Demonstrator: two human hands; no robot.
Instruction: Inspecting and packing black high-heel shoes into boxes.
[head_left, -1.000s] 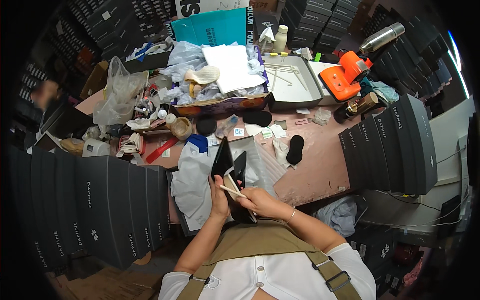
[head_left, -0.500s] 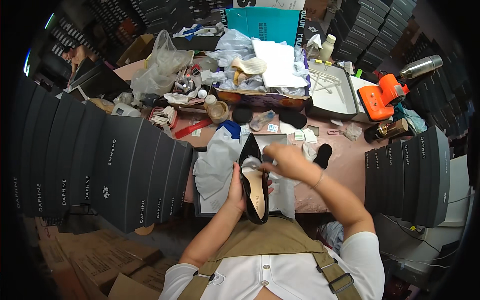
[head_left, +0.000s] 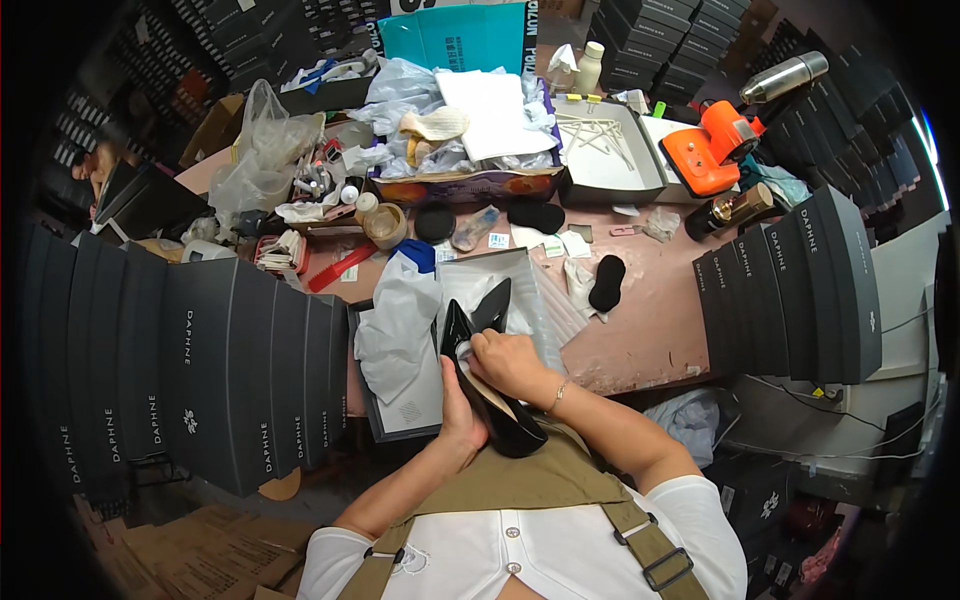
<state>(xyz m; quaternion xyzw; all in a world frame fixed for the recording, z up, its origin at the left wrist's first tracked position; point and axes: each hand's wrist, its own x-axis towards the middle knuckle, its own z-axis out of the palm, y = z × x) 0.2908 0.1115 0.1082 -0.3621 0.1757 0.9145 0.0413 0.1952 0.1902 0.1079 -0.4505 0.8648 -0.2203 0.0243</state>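
Observation:
A black pointed-toe shoe with a pale insole is tilted in front of my body, its toe pointing away from me. My left hand wraps round its left side and holds it. The fingers of my right hand are closed and reach into the shoe's opening, at a whitish wad near the toe; the fingertips are partly hidden. Beneath the hands lies an open grey shoe box. White tissue paper spreads over its left side. A second black shoe shows just past my right hand.
Dark shoe boxes are stacked at the left and right. Across the pink table stand a carton of crumpled paper, a tray of white sticks and an orange device. A black oval pad lies right of the box.
My right hand has come down from above the shoe into its opening. The shoe has tilted, its heel swinging right. The whole view has shifted, bringing the second shoe into sight.

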